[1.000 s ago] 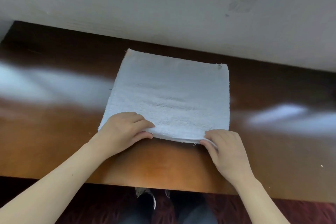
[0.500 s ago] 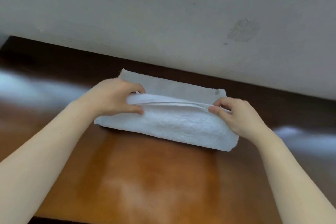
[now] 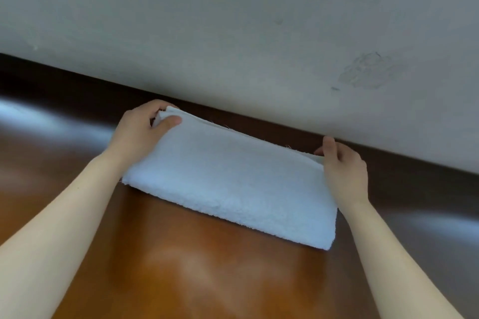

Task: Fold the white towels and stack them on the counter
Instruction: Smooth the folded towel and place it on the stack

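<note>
Head view, and here's the towel (image 3: 233,184), lying on the surface (image 3: 181,280) as a long, narrow band, set slantwise and close to the wall (image 3: 233,33). Its near long edge is a plump, rounded fold. Its far long edge is where the loose edges meet, stacked in thin layers.

The left grip (image 3: 140,134) pinches the far left corner, thumb flat on top and fingers tucked behind the layers. The right grip (image 3: 344,168) curls over the far right corner and pinches it too, though its fingertips are hidden behind the back of the hand.

I'd judge the lengthwise folding of this towel as good as done, with the edges being squared up. What's left looks like a fold across, left end to right, to make a compact packet. After that comes the stacking, and no stack or other towel shows here, so the overall count can't be told.

The towel is thick white terry with a fuzzy, nubbly pile, soft enough to bulge at the fold. A few stray threads stick up along the far edge. The surface is glossy orange-brown wood, darker towards the wall, with pale streaks of reflected light at left and right. The wall is matt, pale grey and a bit scuffed, with a faint smudge at the right.
</note>
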A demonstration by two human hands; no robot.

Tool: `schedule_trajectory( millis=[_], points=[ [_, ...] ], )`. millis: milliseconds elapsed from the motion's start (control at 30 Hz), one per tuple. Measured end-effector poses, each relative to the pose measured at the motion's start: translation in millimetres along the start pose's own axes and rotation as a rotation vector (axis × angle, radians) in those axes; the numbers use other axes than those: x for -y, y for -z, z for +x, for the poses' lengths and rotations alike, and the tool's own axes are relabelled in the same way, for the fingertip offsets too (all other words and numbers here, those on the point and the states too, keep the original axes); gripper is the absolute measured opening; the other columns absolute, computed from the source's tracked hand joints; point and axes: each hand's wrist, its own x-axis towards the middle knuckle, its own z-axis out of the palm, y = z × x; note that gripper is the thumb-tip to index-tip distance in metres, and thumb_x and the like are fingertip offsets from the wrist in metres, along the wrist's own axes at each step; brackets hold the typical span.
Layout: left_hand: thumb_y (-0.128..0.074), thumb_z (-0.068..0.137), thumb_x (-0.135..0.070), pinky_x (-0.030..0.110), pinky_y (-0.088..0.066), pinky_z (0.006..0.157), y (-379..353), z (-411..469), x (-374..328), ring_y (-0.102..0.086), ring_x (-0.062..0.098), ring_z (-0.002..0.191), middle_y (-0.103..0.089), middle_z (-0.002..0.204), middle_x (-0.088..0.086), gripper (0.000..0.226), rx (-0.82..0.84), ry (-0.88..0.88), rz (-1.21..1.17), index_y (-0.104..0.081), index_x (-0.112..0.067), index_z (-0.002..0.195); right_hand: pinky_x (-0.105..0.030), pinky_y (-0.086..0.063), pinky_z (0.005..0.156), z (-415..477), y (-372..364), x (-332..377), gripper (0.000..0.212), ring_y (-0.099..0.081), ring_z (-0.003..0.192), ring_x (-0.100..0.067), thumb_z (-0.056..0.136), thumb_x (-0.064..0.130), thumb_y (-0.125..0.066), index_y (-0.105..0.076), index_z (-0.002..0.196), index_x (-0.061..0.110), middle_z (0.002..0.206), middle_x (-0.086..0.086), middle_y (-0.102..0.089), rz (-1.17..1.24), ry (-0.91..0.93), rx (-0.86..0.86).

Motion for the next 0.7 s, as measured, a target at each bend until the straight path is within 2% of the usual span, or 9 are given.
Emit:
schedule_trajectory(
  millis=[100,167,233,300,400,467,533,633,700],
  points=[
    [-0.058,0.097,-0.042,0.031,-0.041,0.061,-6,-3,1,-0.058,0.021,0.076,-0.063,0.084,0.002,0.018,-0.077,0.003,0.039,-0.061,-0.024,0.096,-0.026,-0.038,0.062,-13,-10,-2,0.031,-0.057,0.076,-0.007,0.099,0.049,-0.047,-0.059,0.105,0.021,0.092,0.009,-0.063,0.002,0.092,-0.104],
    [-0.055,0.097,-0.045,0.033,-0.036,0.057,-7,-6,2,-0.054,0.025,0.068,-0.059,0.075,0.007,0.026,-0.112,0.0,0.057,-0.058,-0.021,0.087,-0.028,-0.037,0.061,-18,-17,-9,0.033,-0.054,0.076,-0.012,0.097,0.046,-0.052,-0.056,0.113,0.019,0.103,0.009,-0.059,-0.126,0.215,-0.175],
    [-0.052,0.097,-0.051,0.035,-0.036,0.055,-6,-7,6,-0.052,0.026,0.061,-0.054,0.068,0.008,0.037,-0.146,-0.002,0.095,-0.052,-0.019,0.079,-0.023,-0.029,0.051,-18,-22,-18,0.033,-0.048,0.068,-0.015,0.097,0.042,-0.051,-0.058,0.112,0.013,0.105,0.001,-0.059,-0.288,0.32,-0.235],
    [-0.047,0.097,-0.056,0.034,-0.034,0.051,-5,-6,10,-0.05,0.025,0.055,-0.049,0.06,0.006,0.046,-0.172,-0.019,0.21,-0.046,-0.017,0.073,-0.018,-0.021,0.049,-13,-25,-25,0.034,-0.043,0.062,-0.018,0.097,0.041,-0.048,-0.06,0.108,0.011,0.102,-0.006,-0.06,-0.365,0.32,-0.254],
    [-0.036,0.094,-0.063,0.029,-0.028,0.048,-9,-4,11,-0.048,0.02,0.049,-0.047,0.056,0.001,0.052,-0.209,-0.081,0.46,-0.046,-0.015,0.076,-0.019,-0.022,0.049,-9,-26,-31,0.04,-0.049,0.059,-0.025,0.098,0.045,-0.042,-0.06,0.107,0.01,0.099,-0.009,-0.058,-0.425,0.305,-0.259],
    [-0.035,0.095,-0.063,0.029,-0.033,0.052,-10,-4,8,-0.054,0.021,0.061,-0.057,0.07,0.0,0.052,-0.256,-0.096,0.486,-0.054,-0.015,0.091,-0.028,-0.035,0.053,-11,-25,-28,0.037,-0.059,0.074,-0.033,0.102,0.04,-0.044,-0.059,0.111,0.008,0.1,-0.013,-0.059,-0.474,0.326,-0.318],
    [-0.044,0.097,-0.059,0.035,-0.043,0.062,-10,-10,3,-0.058,0.025,0.086,-0.063,0.098,0.004,0.049,-0.324,-0.117,0.453,-0.058,-0.014,0.112,-0.044,-0.045,0.076,-20,-25,-20,0.04,-0.059,0.099,-0.039,0.1,0.037,-0.045,-0.057,0.121,0.005,0.111,-0.017,-0.06,-0.53,0.352,-0.389],
    [-0.048,0.097,-0.049,0.046,-0.045,0.089,-24,-28,-16,-0.052,0.034,0.117,-0.058,0.128,0.011,0.05,-0.357,-0.272,0.444,-0.057,-0.011,0.128,-0.052,-0.031,0.109,-53,-39,3,0.052,-0.039,0.137,-0.037,0.099,0.043,-0.042,-0.049,0.14,0.011,0.14,-0.015,-0.051,-0.518,0.421,-0.293],
    [-0.044,0.098,-0.046,0.046,-0.034,0.109,-48,-45,-26,-0.038,0.031,0.139,-0.05,0.145,0.009,0.048,-0.185,-0.409,0.434,-0.057,-0.017,0.134,-0.052,-0.014,0.12,-75,-55,15,0.058,-0.018,0.149,-0.032,0.1,0.052,-0.032,-0.037,0.15,0.023,0.157,-0.009,-0.033,-0.551,0.441,-0.113]
  ],
)
